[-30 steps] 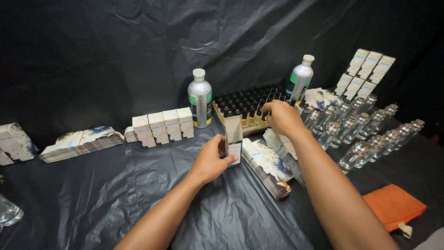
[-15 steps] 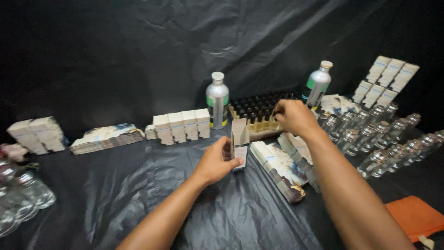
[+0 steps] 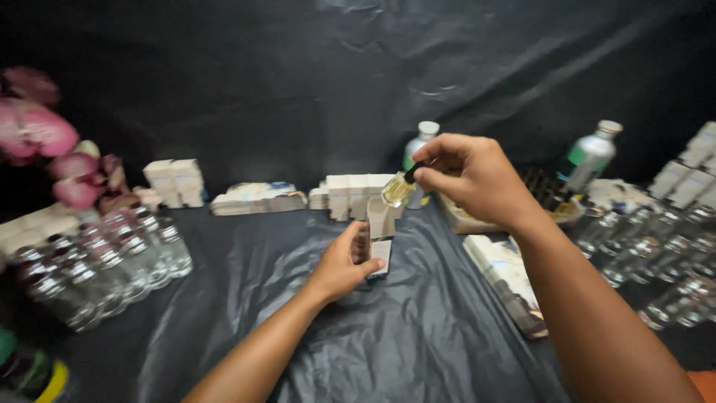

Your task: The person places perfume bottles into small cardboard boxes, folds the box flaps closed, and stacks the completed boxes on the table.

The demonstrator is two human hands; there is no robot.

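My left hand (image 3: 341, 266) grips a small open carton (image 3: 378, 237) standing upright on the black sheet, its top flap raised. My right hand (image 3: 477, 177) pinches the dark cap of a little glass bottle (image 3: 397, 189) of yellowish liquid, held tilted in the air just above the carton's mouth. A tray of more small bottles (image 3: 548, 195) lies right behind that hand, partly hidden by it.
A row of closed white cartons (image 3: 350, 192) and two metal bottles (image 3: 589, 157) stand at the back. Clear glass bottles crowd the left (image 3: 104, 261) and the right (image 3: 656, 254). Flat carton stacks (image 3: 257, 197) (image 3: 507, 280) lie on the sheet; pink flowers (image 3: 45, 145) far left.
My right hand has lifted a small bottle from the tray and brought it left, over the carton. The view has swung left, revealing the flowers and more glass bottles.
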